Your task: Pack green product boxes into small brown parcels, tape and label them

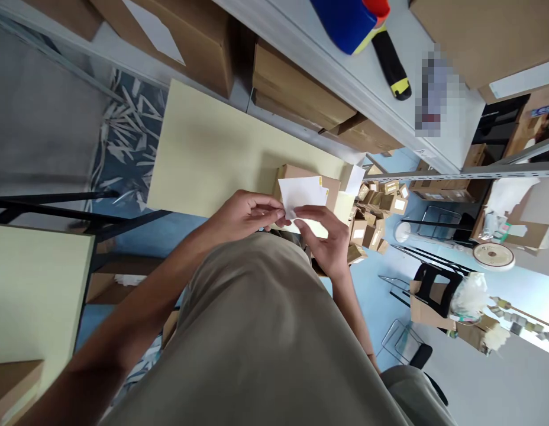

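Note:
My left hand (252,214) is closed, its thumb and fingers pinched at the lower left corner of a white paper sheet (297,192). Along the sheet's lower edge, my right hand (325,232) has its thumb and fingertips closed on the paper. The sheet has small yellow marks at its right side, and what looks like a second layer shows there. Behind it is a brown cardboard box (294,171) on a cream tabletop (203,142). A small white box (353,178) stands to the right at the table's end.
A grey metal shelf (301,41) above the table carries a blue tape dispenser (345,23) with a black handle. Cardboard boxes (301,83) line the back. Several small cartons (381,204) are piled at the right. Paper scraps (128,118) lie at the left; another cream table (35,284) is nearer.

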{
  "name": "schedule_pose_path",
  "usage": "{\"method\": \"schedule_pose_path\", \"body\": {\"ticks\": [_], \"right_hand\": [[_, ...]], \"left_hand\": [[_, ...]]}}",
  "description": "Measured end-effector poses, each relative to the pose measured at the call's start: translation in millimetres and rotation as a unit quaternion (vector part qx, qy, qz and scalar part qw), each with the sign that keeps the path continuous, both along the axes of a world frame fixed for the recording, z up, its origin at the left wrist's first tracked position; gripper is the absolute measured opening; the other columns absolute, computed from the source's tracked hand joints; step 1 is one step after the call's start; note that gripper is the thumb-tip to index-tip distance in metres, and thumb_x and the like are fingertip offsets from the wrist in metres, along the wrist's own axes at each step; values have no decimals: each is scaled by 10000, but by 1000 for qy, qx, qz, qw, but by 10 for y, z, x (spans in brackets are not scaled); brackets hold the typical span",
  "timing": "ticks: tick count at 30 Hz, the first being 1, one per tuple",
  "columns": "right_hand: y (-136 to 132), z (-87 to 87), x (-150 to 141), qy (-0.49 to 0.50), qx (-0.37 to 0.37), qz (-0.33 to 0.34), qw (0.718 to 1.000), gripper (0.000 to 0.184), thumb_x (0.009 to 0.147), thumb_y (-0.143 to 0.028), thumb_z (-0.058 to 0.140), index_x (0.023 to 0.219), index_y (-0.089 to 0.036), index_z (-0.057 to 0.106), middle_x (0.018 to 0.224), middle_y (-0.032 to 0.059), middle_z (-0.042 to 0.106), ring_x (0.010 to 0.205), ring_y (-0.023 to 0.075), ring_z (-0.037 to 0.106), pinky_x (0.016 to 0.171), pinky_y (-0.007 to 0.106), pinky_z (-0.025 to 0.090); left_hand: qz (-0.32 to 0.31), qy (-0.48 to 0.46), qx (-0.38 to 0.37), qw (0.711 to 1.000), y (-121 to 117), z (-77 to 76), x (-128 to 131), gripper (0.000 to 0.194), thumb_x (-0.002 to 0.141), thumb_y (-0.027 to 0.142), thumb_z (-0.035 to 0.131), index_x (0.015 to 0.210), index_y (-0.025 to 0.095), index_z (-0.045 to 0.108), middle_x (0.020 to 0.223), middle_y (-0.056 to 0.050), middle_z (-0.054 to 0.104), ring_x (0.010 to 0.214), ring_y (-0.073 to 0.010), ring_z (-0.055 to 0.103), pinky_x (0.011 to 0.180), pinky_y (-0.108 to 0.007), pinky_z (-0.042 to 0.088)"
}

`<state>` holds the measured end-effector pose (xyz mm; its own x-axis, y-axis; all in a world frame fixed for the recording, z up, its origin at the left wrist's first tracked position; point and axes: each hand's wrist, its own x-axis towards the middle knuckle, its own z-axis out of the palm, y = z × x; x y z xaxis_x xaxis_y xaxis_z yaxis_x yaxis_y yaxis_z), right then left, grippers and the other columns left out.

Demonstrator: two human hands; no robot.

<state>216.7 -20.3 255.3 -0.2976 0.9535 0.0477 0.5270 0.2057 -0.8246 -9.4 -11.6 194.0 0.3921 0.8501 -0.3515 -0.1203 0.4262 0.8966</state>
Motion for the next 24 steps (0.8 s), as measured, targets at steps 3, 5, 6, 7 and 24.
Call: {"method": "schedule_pose_path", "body": {"ticks": [3,5,6,7,24], "right_hand": [[-108,40,-185,-29,8,7,1000,132,1076,-366,793,1163,-294,860,1189,58,865,1134,237,832,1040,421,699],[-164,4,-284,-40,11,-12,999,146,1063,-377,810,1168,-286,857,1196,60,868,1132,237,838,1021,417,713],[-191,-15,-328,-41,12,-22,999,148,1059,-379,814,1164,-283,855,1196,60,870,1127,236,840,1011,413,719],[-217,-30,-370,-41,12,-32,999,146,1057,-379,816,1158,-281,854,1194,59,871,1117,233,843,999,408,724],[-352,-131,-780,-108,-6,-80,991,186,1014,-411,798,1124,-279,869,1108,71,861,1056,262,841,967,435,729]], "left_hand": [[-7,2,30,1000,-30,-45,-116,426,942,616,822,989,194,855,900,-79,843,836,-234,807,715,-299,643],[-12,3,47,999,-47,-82,-184,419,973,610,788,999,196,848,922,-78,842,826,-215,791,718,-290,636],[-14,4,54,998,-54,-97,-217,421,982,612,777,1006,196,845,932,-78,841,824,-210,786,720,-288,634],[-16,5,60,998,-61,-107,-247,428,987,617,770,1010,196,843,935,-78,839,821,-206,782,721,-285,632],[-39,49,117,991,-81,-71,-543,340,1018,541,696,977,225,814,944,-49,847,841,-200,783,778,-270,617]]}}
